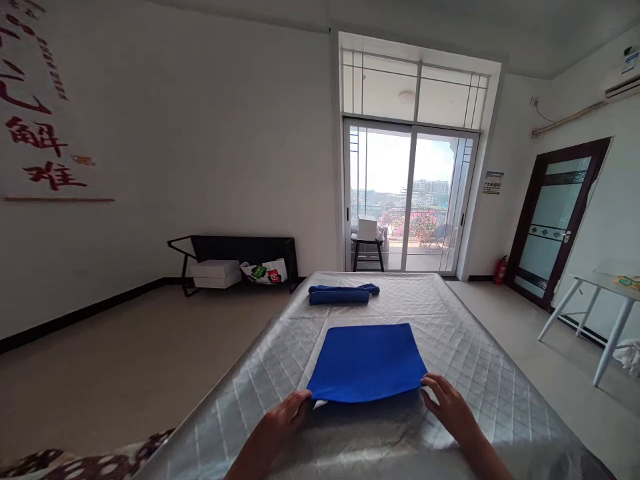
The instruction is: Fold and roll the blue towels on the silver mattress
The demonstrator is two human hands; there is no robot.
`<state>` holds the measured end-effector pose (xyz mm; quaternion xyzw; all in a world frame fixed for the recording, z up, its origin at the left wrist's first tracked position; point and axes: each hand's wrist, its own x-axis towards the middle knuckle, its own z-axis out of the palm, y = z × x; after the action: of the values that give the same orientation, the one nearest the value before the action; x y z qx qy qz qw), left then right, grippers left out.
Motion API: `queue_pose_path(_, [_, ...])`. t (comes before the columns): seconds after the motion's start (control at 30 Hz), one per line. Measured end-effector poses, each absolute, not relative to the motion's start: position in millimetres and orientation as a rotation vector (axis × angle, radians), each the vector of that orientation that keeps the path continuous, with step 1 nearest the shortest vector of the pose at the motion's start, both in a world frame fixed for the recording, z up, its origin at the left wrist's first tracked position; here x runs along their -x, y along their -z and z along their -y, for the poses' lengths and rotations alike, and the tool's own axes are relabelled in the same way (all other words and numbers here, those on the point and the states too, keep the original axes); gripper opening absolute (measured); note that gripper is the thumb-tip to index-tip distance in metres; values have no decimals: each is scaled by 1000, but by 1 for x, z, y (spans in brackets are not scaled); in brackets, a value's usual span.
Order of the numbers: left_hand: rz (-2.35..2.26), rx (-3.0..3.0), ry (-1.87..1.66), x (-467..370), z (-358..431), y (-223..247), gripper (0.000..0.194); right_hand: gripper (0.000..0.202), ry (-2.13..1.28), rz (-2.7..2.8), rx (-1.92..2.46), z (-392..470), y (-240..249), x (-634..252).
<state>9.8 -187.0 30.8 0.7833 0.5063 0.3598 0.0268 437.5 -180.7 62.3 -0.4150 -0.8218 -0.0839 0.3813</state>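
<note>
Head view, only one. Two bare hands, both pinching. Left hand (283, 419): thumb and fingers closed on the near left corner of the blue cloth (367, 363); right hand (449, 403): thumb and forefinger on the near right corner, other fingers curled. Cloth is between the hands and ahead of them, spread flat, near edge apparently a bit off the silver quilted cover (250, 393), shadow under it; far edge looks to be lying down.

Step, my read: handling the near edge by its two corners, cloth spread open. Next move seems to call for both pinches kept level and the edge taut, since its middle bows toward the person.

Counts: one spread cloth. Beyond it, farther from the hands, two rolled or folded blue pieces by the look: front roll (339, 297), back piece (371, 289) partly hidden behind it, so the count is not certain. One cover under everything. Far ahead of the left hand, one black bench (240, 247) with one printed bag (265, 272) and white boxes (215, 273), one or two, can't tell. Well right of the right hand, one white table (607, 283) and, farther off, one fire extinguisher (500, 270).
</note>
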Motion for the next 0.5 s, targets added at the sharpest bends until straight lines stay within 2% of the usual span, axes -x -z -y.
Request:
queue_pose_path(0.13, [-1527,-2492,-1200,-5,184,-26,34,29,184,2065,1050,184,-69,-438])
queue_pose_path(0.23, [-1531,-2501,-1141,-1,186,-42,35,29,193,2045,1026,188,-85,-446])
queue_pose_path(0.5, [-1596,-2531,-1149,-8,188,-143,34,28,415,1900,1020,201,-182,-495])
